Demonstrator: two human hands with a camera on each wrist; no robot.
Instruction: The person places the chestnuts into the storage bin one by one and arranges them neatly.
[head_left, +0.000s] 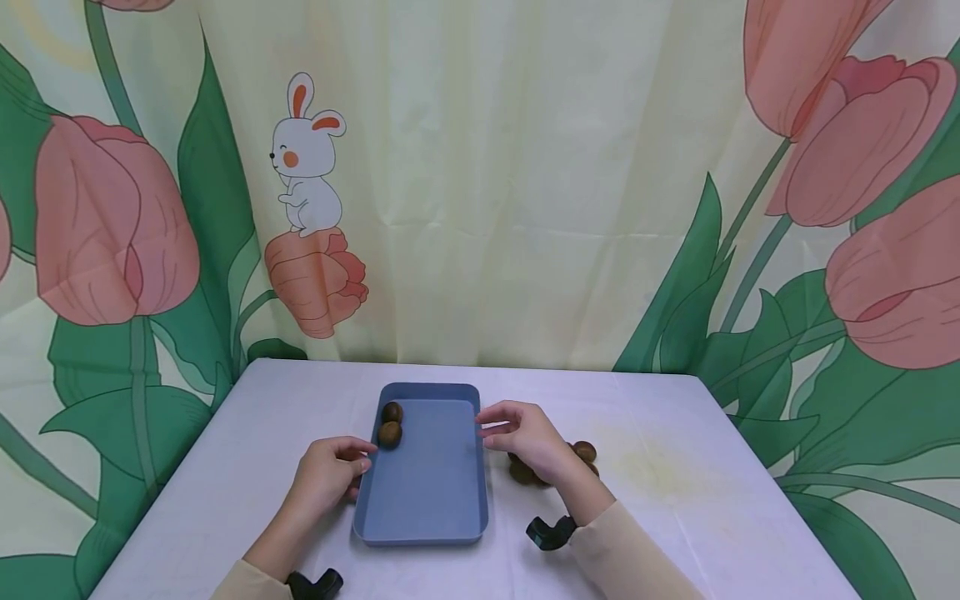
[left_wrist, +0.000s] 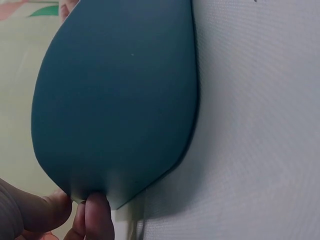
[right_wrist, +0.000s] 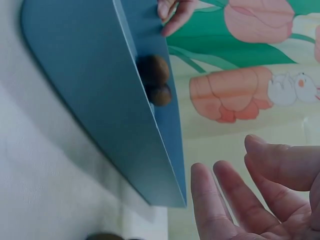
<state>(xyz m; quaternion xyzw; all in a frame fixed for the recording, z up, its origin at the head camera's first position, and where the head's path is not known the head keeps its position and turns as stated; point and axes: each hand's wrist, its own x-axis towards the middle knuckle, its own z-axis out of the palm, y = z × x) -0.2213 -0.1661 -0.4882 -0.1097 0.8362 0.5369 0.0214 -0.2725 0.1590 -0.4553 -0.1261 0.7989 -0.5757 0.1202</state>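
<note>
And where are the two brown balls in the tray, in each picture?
Head: the two brown balls sit left of the middle, in the far left part of the blue tray.
Left wrist: not in it; the tray's outside shows.
Right wrist: just above the middle.
Shared landmark: the blue tray.
</note>
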